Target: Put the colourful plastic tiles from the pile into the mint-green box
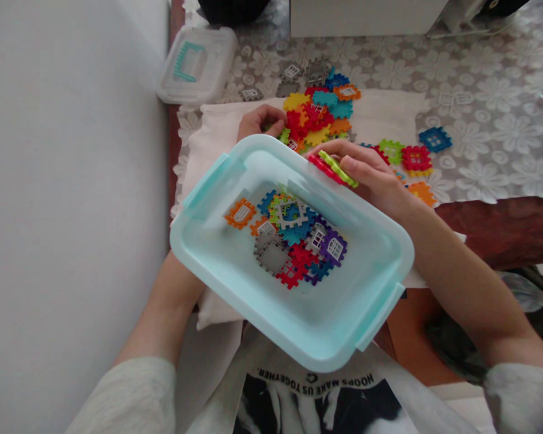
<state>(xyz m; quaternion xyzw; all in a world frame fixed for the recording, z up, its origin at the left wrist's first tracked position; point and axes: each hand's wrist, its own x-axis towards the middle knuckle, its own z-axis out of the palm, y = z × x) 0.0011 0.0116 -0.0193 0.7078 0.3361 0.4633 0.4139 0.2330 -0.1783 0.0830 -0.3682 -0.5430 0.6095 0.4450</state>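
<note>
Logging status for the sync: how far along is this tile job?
Done: a batch of interlocking plastic tiles lies in the mint plastic tub. In hand: the right hand grips red and lime tiles at the rim. Left: a heap of tiles on the white cloth, beside the left hand.

Pale aqua plastic storage box (330, 343), open, clip tabs on both short ends, sitting tilted with its far rim over the near part of the white cloth (389, 114). Interlocking waffle blocks (294, 238) heaped mid-floor inside: orange, blue, grey, red, purple, some with window frames. Red and lime-green blocks (337, 169) pinched together in the right hand (375, 178), just past the far rim. Loose pile of red, yellow, orange and teal blocks (312, 114) on the cloth, partly hidden behind the box.
</note>
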